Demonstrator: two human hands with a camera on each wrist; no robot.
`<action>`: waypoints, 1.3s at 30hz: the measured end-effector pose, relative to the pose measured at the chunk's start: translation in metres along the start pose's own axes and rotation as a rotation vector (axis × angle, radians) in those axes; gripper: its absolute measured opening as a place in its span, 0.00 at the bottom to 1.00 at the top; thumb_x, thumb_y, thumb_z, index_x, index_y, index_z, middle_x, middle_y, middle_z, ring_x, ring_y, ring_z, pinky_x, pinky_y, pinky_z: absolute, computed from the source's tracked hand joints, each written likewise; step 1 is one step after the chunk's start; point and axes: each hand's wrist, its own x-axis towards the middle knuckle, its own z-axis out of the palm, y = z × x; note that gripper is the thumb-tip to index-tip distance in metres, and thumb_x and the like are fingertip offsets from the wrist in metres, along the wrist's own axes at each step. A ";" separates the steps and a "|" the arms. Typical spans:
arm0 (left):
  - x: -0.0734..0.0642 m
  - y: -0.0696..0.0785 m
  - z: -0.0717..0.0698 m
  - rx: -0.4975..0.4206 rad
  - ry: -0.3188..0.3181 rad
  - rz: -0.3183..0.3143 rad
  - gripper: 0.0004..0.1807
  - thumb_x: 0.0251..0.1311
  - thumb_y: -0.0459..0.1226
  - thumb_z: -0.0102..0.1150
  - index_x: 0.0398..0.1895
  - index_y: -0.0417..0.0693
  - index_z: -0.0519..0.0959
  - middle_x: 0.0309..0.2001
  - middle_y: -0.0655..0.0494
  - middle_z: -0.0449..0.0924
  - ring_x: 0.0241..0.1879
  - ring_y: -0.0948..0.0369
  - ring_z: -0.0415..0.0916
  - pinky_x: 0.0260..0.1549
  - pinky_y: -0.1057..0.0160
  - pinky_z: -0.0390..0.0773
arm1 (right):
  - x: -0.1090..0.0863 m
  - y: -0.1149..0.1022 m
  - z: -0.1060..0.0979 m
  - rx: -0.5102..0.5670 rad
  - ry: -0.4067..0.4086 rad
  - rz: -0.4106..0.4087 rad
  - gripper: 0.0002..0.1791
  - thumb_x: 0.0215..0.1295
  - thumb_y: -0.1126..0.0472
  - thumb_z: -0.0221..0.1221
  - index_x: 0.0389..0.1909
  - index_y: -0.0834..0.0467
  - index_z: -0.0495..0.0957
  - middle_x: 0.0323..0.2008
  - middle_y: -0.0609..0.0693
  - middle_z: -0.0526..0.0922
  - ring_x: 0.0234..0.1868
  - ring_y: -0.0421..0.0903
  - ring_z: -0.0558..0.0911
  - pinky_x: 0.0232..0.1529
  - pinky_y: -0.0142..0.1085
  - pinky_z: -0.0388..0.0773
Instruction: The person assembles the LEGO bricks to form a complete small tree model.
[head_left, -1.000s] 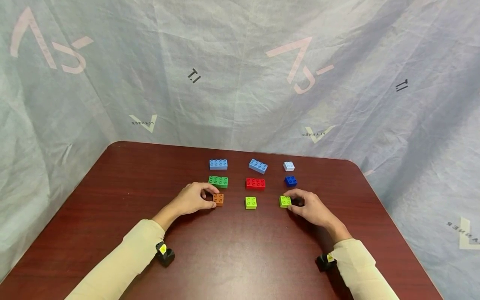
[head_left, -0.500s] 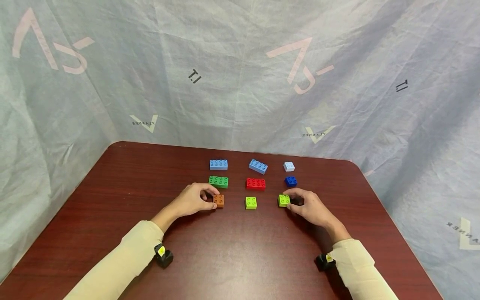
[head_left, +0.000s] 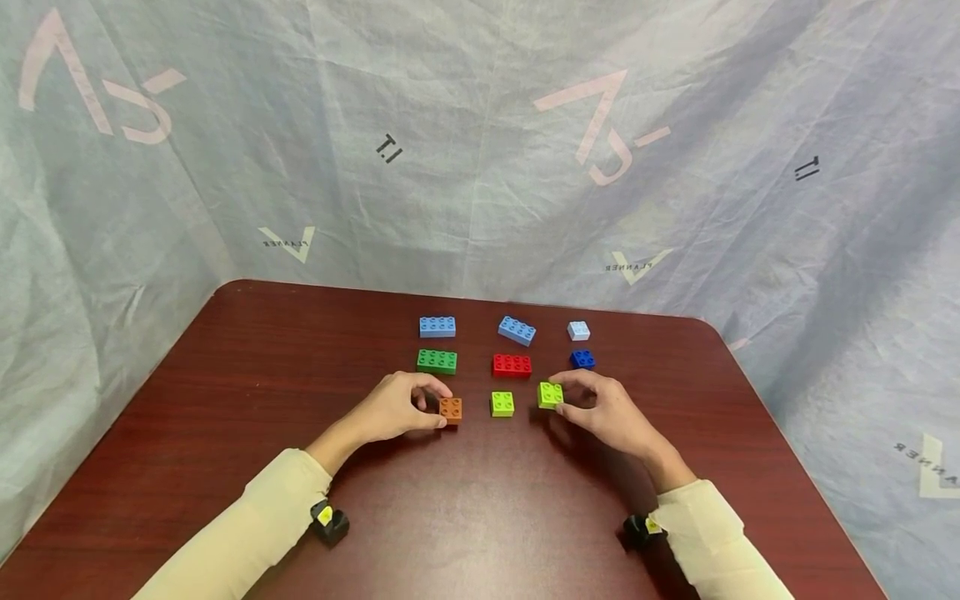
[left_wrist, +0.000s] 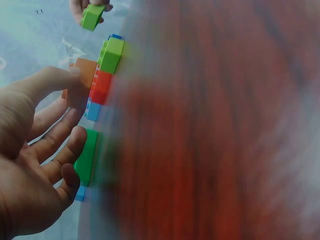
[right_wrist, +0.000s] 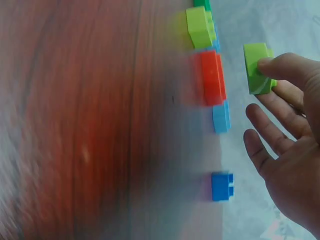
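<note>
In the head view, the left hand (head_left: 397, 408) is pinching an orange brick (head_left: 451, 408) near the middle of the frame, while the right hand (head_left: 611, 414), right of centre, is gripping a lime brick (head_left: 550, 395) above the desk (head_left: 457, 508). A second lime brick (head_left: 502, 405) is lying between them, with a red brick (head_left: 512, 366) resting just above it in the frame and a green brick (head_left: 437, 362) sitting to the upper left. In the left wrist view, the orange brick is showing at upper left, held between thumb and fingers. In the right wrist view, the thumb is pressing the lime brick at upper right.
</note>
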 end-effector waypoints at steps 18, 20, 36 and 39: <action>-0.005 0.009 0.028 -0.053 -0.031 0.027 0.17 0.50 0.39 0.80 0.44 0.54 0.87 0.39 0.57 0.86 0.31 0.63 0.74 0.29 0.67 0.75 | -0.006 -0.042 0.048 0.083 -0.051 -0.098 0.22 0.62 0.64 0.71 0.58 0.51 0.82 0.52 0.47 0.85 0.47 0.52 0.85 0.42 0.36 0.83; -0.006 0.008 0.029 -0.057 -0.030 0.026 0.17 0.50 0.39 0.80 0.44 0.54 0.87 0.38 0.57 0.86 0.31 0.63 0.74 0.29 0.67 0.75 | -0.006 -0.046 0.054 0.087 -0.065 -0.098 0.22 0.63 0.63 0.71 0.58 0.51 0.82 0.53 0.47 0.85 0.48 0.50 0.85 0.45 0.40 0.84; -0.012 0.007 0.037 0.007 -0.008 0.002 0.18 0.48 0.41 0.81 0.43 0.52 0.87 0.39 0.61 0.88 0.36 0.63 0.75 0.37 0.68 0.75 | 0.006 -0.061 0.089 0.077 -0.094 -0.149 0.20 0.62 0.62 0.72 0.55 0.50 0.83 0.50 0.44 0.87 0.51 0.46 0.84 0.54 0.39 0.81; -0.012 0.007 0.038 0.009 0.009 0.004 0.18 0.48 0.41 0.81 0.43 0.52 0.88 0.38 0.61 0.87 0.36 0.63 0.75 0.35 0.69 0.75 | 0.007 -0.062 0.091 0.071 -0.095 -0.150 0.20 0.62 0.62 0.72 0.55 0.50 0.84 0.49 0.44 0.87 0.51 0.46 0.84 0.54 0.39 0.81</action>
